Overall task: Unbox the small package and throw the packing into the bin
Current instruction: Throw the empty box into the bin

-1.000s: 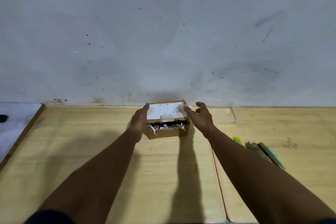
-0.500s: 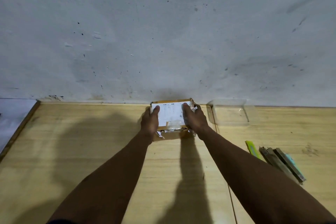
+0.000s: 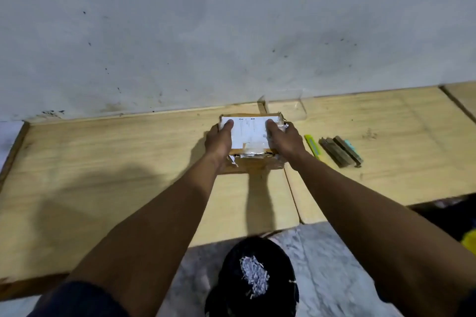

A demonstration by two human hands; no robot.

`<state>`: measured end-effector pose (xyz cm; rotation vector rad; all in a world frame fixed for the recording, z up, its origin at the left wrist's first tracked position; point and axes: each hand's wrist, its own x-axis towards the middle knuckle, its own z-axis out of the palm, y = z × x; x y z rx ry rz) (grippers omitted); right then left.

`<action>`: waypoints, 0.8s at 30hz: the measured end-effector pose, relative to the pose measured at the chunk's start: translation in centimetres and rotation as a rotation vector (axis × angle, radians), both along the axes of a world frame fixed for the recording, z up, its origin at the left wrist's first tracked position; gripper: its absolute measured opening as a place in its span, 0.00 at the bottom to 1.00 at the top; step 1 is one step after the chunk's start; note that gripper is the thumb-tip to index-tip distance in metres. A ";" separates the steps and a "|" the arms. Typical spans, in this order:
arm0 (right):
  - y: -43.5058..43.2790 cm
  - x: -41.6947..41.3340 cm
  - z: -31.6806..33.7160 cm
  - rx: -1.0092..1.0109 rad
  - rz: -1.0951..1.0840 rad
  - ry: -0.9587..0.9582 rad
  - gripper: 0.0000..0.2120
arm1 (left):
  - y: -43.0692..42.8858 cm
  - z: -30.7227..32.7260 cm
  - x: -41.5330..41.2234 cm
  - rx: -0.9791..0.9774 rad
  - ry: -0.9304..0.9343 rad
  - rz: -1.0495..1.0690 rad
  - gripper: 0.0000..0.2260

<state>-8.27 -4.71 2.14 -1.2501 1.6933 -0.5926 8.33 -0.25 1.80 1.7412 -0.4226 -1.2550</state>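
Note:
A small brown cardboard box (image 3: 253,162) with a white label on its lid stands on the wooden table near the wall. My left hand (image 3: 219,141) grips its left side, fingers laid over the lid. My right hand (image 3: 283,139) grips its right side the same way. The lid is pressed down, with torn tape and paper shreds showing along the front seam. Below the table's front edge a black bin (image 3: 255,278) holds a clump of white shredded paper (image 3: 253,276).
The wooden table (image 3: 103,175) runs along a grey wall. To the right of the box lie a yellow-green cutter (image 3: 313,145) and a few dark sticks with a teal item (image 3: 340,150). A clear plastic piece (image 3: 286,108) stands against the wall behind the box.
The lid stood ajar with shreds showing; both hands have closed over it and pressed it down. The view has tilted down, bringing the bin and floor into sight.

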 end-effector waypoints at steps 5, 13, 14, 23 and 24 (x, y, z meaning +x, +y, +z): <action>7.0 -5.5 1.0 0.032 -0.032 0.069 0.29 | 6.4 1.0 -4.9 0.039 0.024 -0.108 0.27; 19.9 -14.1 0.6 0.046 -0.009 0.191 0.37 | 18.5 0.7 -13.9 0.087 -0.088 -0.135 0.20; 21.7 -15.1 0.3 0.035 -0.021 0.197 0.35 | 20.0 0.3 -15.0 0.085 -0.070 -0.128 0.19; 30.2 -18.8 -9.4 0.297 -0.074 0.180 0.26 | 27.5 -9.4 -18.6 0.395 -0.016 -0.098 0.25; 30.3 -18.7 -10.7 0.331 -0.076 0.153 0.25 | 27.5 -11.0 -18.3 0.423 -0.045 -0.111 0.26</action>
